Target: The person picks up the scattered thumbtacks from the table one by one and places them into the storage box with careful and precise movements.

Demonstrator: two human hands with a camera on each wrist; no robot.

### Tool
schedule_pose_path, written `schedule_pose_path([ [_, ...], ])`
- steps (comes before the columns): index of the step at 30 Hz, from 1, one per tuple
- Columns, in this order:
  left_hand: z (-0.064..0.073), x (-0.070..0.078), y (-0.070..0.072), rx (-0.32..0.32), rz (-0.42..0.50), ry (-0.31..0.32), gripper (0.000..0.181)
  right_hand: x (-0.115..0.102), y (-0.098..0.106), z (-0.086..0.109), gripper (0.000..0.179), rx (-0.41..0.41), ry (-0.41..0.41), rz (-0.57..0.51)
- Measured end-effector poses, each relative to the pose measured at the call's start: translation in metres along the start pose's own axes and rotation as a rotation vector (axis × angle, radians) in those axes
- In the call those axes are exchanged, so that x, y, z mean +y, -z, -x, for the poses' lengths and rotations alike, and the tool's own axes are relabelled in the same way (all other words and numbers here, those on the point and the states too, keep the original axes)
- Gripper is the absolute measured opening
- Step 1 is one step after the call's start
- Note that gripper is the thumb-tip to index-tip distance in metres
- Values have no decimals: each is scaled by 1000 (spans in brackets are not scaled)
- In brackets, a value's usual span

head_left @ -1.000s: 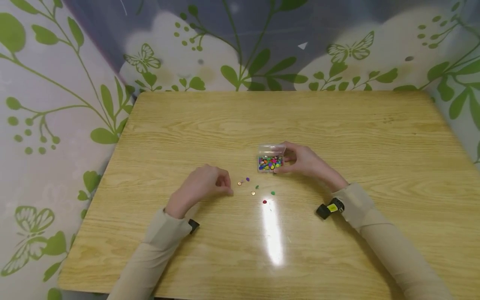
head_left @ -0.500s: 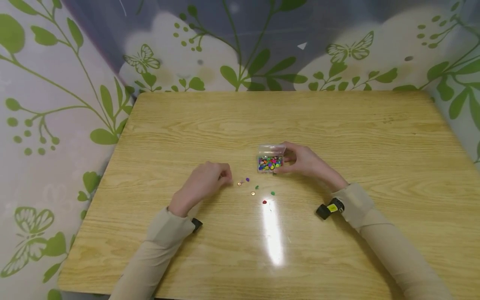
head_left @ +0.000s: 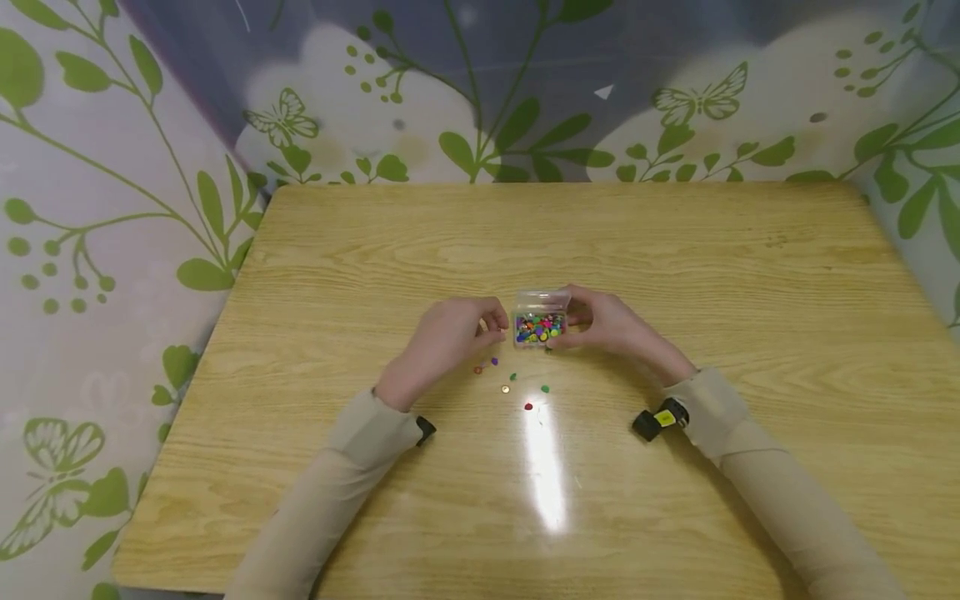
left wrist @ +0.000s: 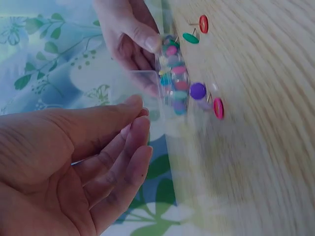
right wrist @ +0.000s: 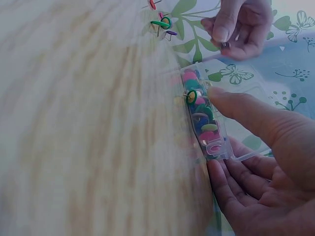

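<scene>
Near the middle of the wooden table (head_left: pixel 675 250) sits a small clear plastic box (head_left: pixel 540 321) with its lid hinged up on the far side, filled with coloured pushpins. The right hand (head_left: pixel 607 321) grips the box from its right side, thumb along the near wall and fingers curled round the far side; the right wrist view shows the thumb pressed against the clear wall and the fingers under the lid. The left hand (head_left: pixel 450 337) is raised just left of the box, its fingertips drawn together in a narrow pinch on a small dark pin (right wrist: pixel 225 44), seen only in the right wrist view. In the left wrist view the fingers lie close together, lightly bent, pointing toward the box. Loose pushpins lie on the table just near of the box: a purple one (head_left: pixel 494 362), an orange-red one (head_left: pixel 477 369), a gold one (head_left: pixel 506 388), two green ones (head_left: pixel 545 388) and a red one (head_left: pixel 528 407).
</scene>
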State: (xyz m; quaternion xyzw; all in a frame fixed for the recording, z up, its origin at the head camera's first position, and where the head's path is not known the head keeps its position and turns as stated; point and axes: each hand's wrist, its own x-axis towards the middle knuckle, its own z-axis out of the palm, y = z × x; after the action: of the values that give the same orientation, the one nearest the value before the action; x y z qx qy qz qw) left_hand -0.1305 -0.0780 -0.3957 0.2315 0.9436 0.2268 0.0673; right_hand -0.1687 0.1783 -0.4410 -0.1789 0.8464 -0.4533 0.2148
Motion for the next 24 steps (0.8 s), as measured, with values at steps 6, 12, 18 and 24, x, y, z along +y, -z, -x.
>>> schedule_pose_path([
  [6,-12,6,-7,8,15,-24,6,0,1,1,68,-1,15,0],
  [12,-18,11,-11,19,26,-12,5,1,1,1,68,-4,12,13],
  [18,-22,15,-13,52,36,-6,12,0,1,1,69,0,9,16],
  [24,-22,16,-16,96,31,14,19,0,1,2,72,6,1,40],
])
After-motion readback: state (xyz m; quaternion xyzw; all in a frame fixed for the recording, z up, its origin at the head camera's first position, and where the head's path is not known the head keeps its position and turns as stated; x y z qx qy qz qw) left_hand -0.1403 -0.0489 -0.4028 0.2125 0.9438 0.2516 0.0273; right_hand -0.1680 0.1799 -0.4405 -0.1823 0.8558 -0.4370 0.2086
